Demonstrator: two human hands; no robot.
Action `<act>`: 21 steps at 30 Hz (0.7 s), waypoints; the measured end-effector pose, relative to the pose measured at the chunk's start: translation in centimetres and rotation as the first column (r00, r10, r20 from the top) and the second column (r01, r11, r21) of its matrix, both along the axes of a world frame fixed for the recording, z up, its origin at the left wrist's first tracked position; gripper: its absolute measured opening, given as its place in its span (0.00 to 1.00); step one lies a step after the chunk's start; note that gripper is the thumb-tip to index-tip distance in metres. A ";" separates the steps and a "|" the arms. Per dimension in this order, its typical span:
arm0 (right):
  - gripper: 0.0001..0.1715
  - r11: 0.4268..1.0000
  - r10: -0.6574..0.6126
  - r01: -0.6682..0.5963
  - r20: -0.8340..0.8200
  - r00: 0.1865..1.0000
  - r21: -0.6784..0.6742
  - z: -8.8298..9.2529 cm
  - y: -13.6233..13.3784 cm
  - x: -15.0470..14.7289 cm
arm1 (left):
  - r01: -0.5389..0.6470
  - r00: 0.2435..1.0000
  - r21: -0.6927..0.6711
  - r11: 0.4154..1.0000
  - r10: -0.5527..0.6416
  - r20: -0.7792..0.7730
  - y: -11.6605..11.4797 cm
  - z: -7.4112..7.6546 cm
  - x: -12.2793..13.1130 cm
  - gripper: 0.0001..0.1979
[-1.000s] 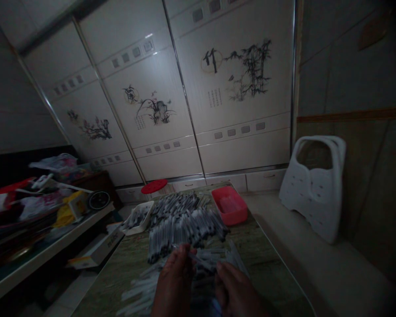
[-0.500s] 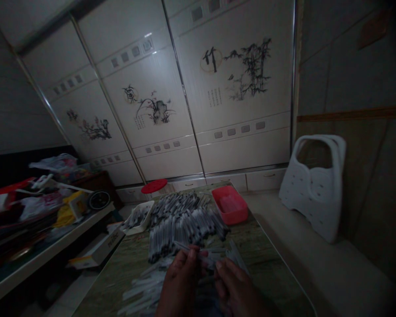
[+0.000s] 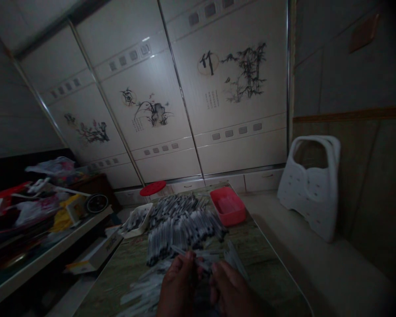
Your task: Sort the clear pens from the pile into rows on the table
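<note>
Low in the dim head view, my left hand (image 3: 178, 286) and my right hand (image 3: 229, 290) are held close together above the near end of a green marbled table (image 3: 267, 273). Between the curled fingers of both hands runs one thin pen-like stick (image 3: 188, 254), its far end pointing up and left. Beyond my hands a large heap of similar grey and black sticks (image 3: 181, 224) covers the table's middle. Pale loose sticks (image 3: 141, 293) lie to the left of my left hand.
A red tray (image 3: 228, 206) stands at the table's far right corner and a white tray (image 3: 135, 220) with sticks at its far left. A red round lid (image 3: 153, 188) lies behind. A cluttered shelf (image 3: 36, 211) runs along the left. A white plastic seat back (image 3: 312, 185) leans against the right wall.
Both hands stayed together on the thin stick and shifted only slightly. The whole view drifted a little to the right and down.
</note>
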State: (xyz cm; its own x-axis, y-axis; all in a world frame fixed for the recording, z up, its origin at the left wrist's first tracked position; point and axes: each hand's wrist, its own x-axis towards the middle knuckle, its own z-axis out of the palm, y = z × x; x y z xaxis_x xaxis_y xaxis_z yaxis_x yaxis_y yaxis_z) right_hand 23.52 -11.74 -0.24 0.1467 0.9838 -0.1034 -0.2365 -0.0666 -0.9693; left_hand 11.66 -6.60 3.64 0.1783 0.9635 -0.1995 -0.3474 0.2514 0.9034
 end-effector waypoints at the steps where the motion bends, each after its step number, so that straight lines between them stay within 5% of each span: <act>1: 0.31 1.000 -0.003 0.003 0.013 1.000 0.026 0.0 0.0 0.0 | -0.003 1.000 -0.002 1.000 0.003 0.008 0.1 -0.1 0.0 0.20; 7: 0.22 0.989 -0.130 0.117 0.143 0.981 0.092 0.6 -0.2 -0.1 | -0.034 0.999 -0.028 0.999 0.035 0.035 0.0 -0.5 -0.1 0.19; 21: 0.32 0.997 0.044 -0.048 -0.064 0.997 -0.068 0.8 -0.1 0.4 | -0.035 0.999 -0.024 0.999 0.035 0.004 0.0 -1.0 -0.3 0.20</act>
State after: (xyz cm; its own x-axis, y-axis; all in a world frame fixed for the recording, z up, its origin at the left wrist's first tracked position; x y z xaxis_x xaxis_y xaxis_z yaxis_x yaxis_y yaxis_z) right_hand 23.94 -11.86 0.55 0.0927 0.9794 -0.1793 -0.2916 -0.1454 -0.9454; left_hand 11.36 -6.60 2.65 0.1460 0.9640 -0.2221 -0.3605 0.2609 0.8955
